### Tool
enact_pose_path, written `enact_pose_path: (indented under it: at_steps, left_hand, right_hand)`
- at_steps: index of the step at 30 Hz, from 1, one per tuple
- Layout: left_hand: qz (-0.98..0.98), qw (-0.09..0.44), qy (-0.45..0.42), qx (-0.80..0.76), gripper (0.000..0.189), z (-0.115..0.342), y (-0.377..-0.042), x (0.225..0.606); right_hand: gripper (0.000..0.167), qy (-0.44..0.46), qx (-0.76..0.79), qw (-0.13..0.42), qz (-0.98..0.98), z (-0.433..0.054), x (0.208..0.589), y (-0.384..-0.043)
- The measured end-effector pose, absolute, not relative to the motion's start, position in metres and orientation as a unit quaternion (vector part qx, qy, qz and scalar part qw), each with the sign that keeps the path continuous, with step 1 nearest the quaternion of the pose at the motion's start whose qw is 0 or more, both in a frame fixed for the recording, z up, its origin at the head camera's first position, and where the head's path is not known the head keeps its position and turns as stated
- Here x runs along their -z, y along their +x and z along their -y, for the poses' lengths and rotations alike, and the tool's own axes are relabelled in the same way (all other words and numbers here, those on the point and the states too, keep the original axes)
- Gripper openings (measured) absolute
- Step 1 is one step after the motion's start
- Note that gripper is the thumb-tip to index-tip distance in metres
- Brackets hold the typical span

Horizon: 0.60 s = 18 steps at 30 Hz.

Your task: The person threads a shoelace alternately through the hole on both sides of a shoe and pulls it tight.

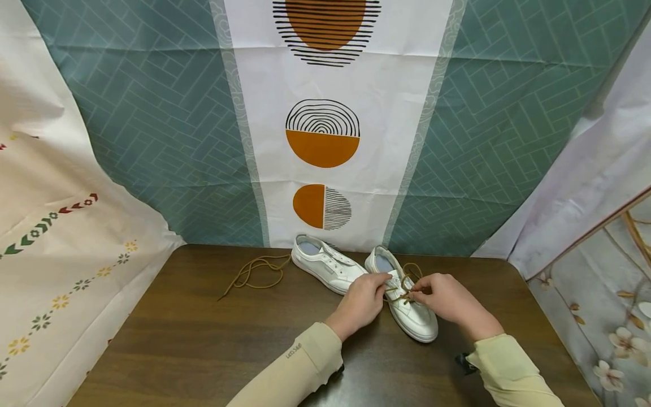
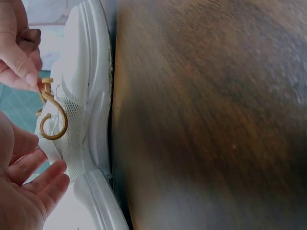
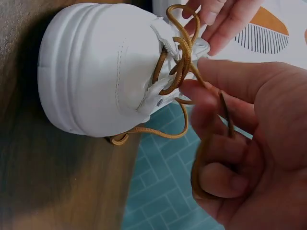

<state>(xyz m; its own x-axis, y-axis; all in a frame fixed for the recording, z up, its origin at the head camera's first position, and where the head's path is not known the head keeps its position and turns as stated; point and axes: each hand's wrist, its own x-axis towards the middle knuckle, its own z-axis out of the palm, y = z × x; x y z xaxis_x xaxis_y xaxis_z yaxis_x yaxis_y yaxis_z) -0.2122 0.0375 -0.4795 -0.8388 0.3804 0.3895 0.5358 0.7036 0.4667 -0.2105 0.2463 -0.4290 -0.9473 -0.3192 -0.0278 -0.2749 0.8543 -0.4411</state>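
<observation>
A white shoe (image 1: 414, 319) sits on the table with its toe toward me, a brown shoelace (image 3: 182, 62) run through its lower eyelets. My right hand (image 1: 450, 297) pinches that lace between thumb and index finger just above the eyelets. A length of it loops around the curled lower fingers in the right wrist view. At the shoe's tongue (image 1: 394, 278), my left hand (image 1: 361, 302) holds the edge with thumb and index fingertip; its other fingers (image 2: 53, 187) extend loosely beside the shoe. A lace loop hangs over the shoe's side in the left wrist view.
A second white shoe (image 1: 330, 268) without a lace stands to the left, close to the first. Another brown lace (image 1: 259, 271) lies loosely coiled on the brown table (image 1: 203, 339). A patterned cloth (image 1: 325, 79) hangs behind the table, with more curtains at both sides.
</observation>
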Motion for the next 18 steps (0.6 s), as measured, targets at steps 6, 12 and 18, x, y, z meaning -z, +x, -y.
enact_pose_path:
  at_steps: [6, 12, 18]
  left_hand:
    - [0.913, 0.131, -0.253, 0.292, 0.029, -0.037, -0.213, 0.479]
    - [0.913, 0.131, -0.253, 0.293, 0.03, -0.036, -0.212, 0.48]
    - [0.913, 0.125, -0.254, 0.293, 0.033, -0.034, -0.213, 0.481]
  right_hand:
    - [0.01, -0.138, 0.254, -0.021, -0.957, -0.248, 0.425, -0.214]
    - [0.02, -0.107, 0.302, -0.115, -0.94, -0.249, 0.415, -0.215]
    - [0.025, -0.044, 0.365, -0.217, -0.904, -0.251, 0.4, -0.212]
